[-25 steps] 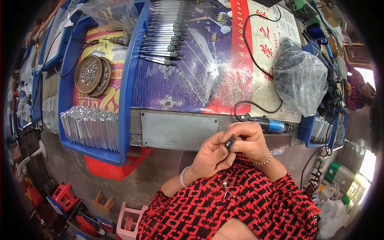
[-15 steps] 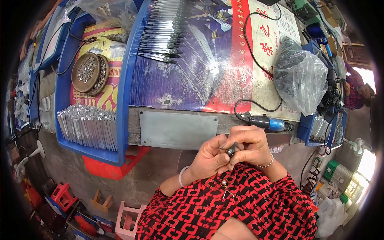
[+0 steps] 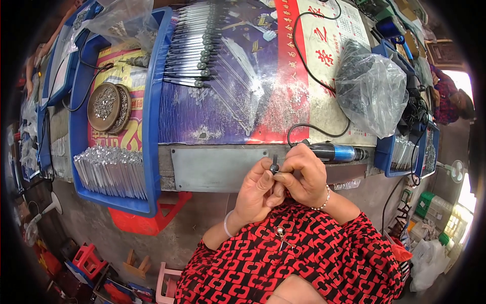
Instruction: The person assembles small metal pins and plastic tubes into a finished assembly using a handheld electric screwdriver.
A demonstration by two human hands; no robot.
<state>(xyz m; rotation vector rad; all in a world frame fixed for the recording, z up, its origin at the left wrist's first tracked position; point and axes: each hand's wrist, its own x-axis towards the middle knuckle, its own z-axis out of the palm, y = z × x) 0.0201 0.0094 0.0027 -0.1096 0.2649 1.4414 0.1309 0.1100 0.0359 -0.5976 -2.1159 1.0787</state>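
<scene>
Between both hands, just off the table's front edge, is a small dark part (image 3: pixel 274 167) with a round black head and a narrow strip standing up from it. My left hand (image 3: pixel 256 195) pinches it between thumb and fingers. From the other side, the fingertips of my right hand (image 3: pixel 305 175) close on the same part near its head. A black and blue electric screwdriver (image 3: pixel 338 153) lies on the table just past my right hand, its cord running back. Toward the back left lies a row of slim metal strips with black round ends (image 3: pixel 195 45).
A blue tray (image 3: pixel 153 126) at left holds upright metal strips (image 3: pixel 111 172) and wooden bowls (image 3: pixel 105 107) of small metal pieces. A plastic bag (image 3: pixel 372 93) sits at right, beside another blue bin (image 3: pixel 386 157). A red stool (image 3: pixel 147 218) stands below the left tray.
Both hands have moved up and slightly left with the dark part. Its narrow strip now points up, and my fingers have shifted their hold. The view has shifted slightly.
</scene>
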